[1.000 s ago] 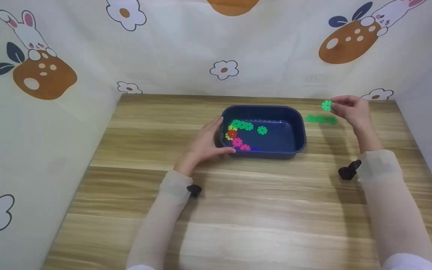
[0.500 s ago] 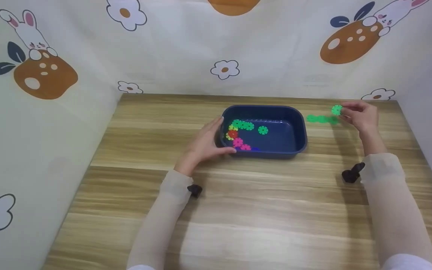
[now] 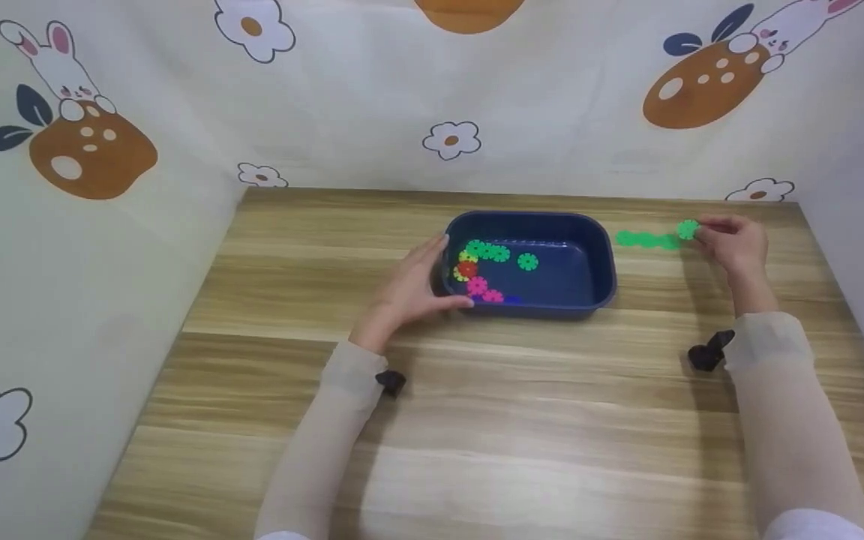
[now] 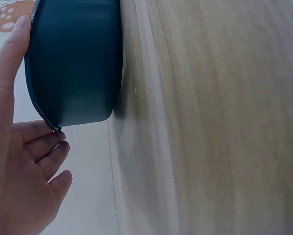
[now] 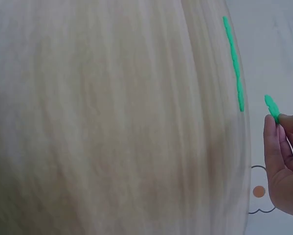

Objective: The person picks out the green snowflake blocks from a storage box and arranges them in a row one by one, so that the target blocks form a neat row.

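In the head view, my left hand point(image 3: 406, 289) holds the near-left corner of a dark blue plastic bin point(image 3: 552, 310), thumb on the front rim and fingers at the left end. The left wrist view shows the thumb along the bin's point(image 4: 78, 63) edge and loosely bent fingers by its end. My right hand point(image 3: 736, 244) pinches a green snowflake disc point(image 3: 688, 229) by its edge, between thumb and fingertips. That disc point(image 5: 271, 105) appears nearly edge-on in the right wrist view, apart from a row of joined green discs point(image 3: 646, 239) lying on the table right of the bin.
Inside the bin lie green discs point(image 3: 487, 250), a single green disc point(image 3: 527, 262), a red disc point(image 3: 467, 269), yellow ones partly covered, pink discs point(image 3: 477, 286) and a bit of blue at the front wall. A patterned cloth point(image 3: 357, 97) hangs behind the wooden table point(image 3: 477, 420).
My right hand has moved right and slightly toward me with the green disc, along the green row toward its right end. The left hand stays at the bin.
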{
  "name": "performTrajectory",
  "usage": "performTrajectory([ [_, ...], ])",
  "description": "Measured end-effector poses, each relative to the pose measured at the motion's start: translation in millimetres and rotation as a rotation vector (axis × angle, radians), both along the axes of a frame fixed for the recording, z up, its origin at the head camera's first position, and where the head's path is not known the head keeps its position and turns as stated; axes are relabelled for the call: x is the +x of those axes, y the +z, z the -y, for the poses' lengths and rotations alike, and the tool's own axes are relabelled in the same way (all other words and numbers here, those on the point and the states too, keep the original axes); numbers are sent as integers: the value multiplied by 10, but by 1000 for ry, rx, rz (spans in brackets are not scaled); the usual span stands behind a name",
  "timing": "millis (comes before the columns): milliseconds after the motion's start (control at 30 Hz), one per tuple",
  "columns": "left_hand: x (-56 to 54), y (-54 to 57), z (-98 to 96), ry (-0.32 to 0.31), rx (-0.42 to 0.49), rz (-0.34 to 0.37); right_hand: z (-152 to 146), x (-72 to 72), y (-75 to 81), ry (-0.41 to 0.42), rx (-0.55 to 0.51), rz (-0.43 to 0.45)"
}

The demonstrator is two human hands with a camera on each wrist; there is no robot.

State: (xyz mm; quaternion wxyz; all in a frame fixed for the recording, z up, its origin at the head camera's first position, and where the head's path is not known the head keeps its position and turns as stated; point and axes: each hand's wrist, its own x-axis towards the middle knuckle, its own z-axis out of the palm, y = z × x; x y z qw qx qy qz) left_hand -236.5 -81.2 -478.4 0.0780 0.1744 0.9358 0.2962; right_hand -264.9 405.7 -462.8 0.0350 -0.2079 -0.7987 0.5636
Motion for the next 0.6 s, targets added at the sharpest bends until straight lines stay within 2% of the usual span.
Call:
performTrajectory([
  [67, -3, -3, 3, -3, -1, -7, -9, 6, -16, -15, -13, 1],
  [300, -1, -11, 1, 2, -26, -13, -7, 14, -34, -89, -304, 25],
  [600, 0, 6, 6, 4, -26, 11, -51, -11, -90, -68, -226, 70],
])
